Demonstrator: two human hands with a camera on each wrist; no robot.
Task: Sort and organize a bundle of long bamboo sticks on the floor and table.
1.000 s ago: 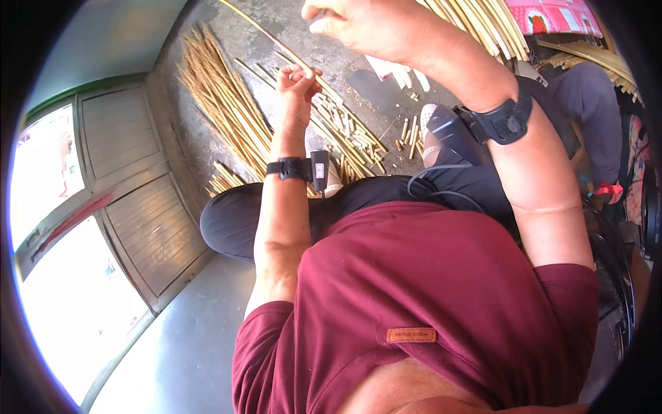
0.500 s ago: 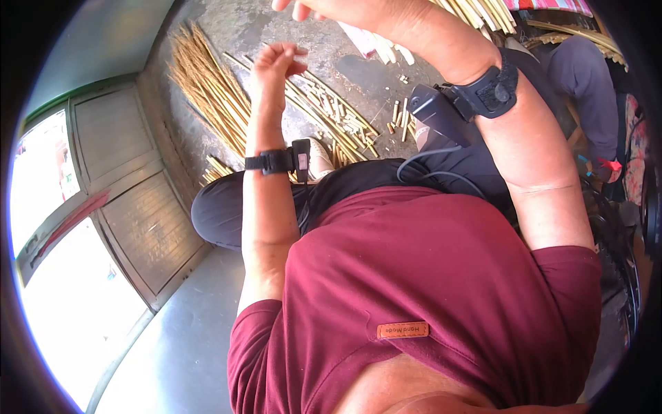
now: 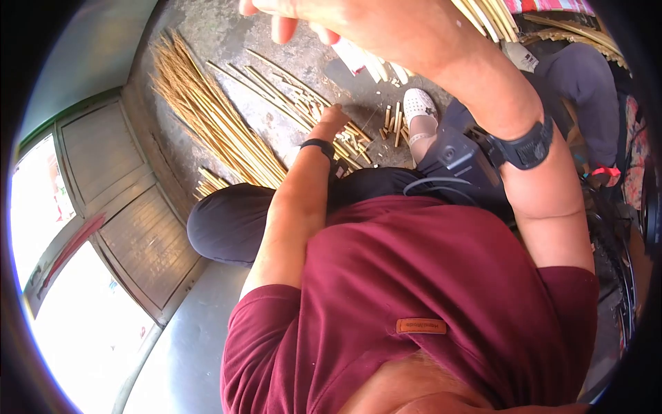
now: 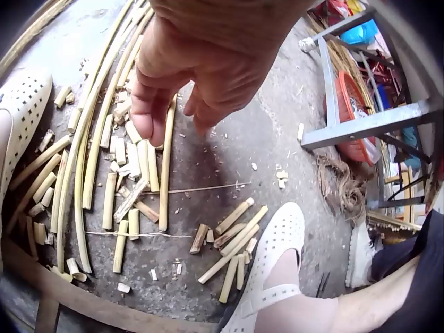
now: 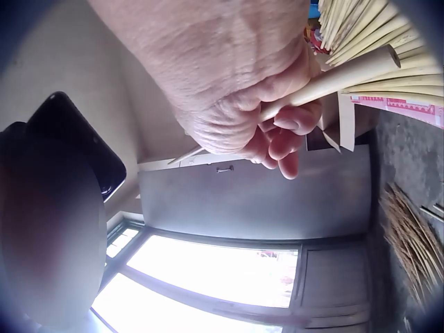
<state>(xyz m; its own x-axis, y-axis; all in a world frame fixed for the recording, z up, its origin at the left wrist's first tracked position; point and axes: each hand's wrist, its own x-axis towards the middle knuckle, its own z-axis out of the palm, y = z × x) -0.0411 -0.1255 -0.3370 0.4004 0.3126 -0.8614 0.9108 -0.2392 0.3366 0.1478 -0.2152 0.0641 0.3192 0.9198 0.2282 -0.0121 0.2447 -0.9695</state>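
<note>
In the left wrist view the left hand hangs with fingers spread over cut stalk pieces; one longer piece lies below the gap between thumb and fingers, and contact is unclear. The head view has this hand low by the scattered pieces. Raised at the top edge, the right hand is partly cut off there. In the right wrist view the right hand grips a pale stalk, its fingers curled round it; the thick end sticks out past them.
A bundle of brushy stalks lies on the floor at the left. Pale stalks rest on pink cloth at top right. White shoes stand near the pieces. Another person's knee is at the right. A metal frame stands nearby.
The left hand, earlier at a long stalk and then raised free of it, has dropped toward the cut pieces and moved right. The right hand has shifted left along the top edge.
</note>
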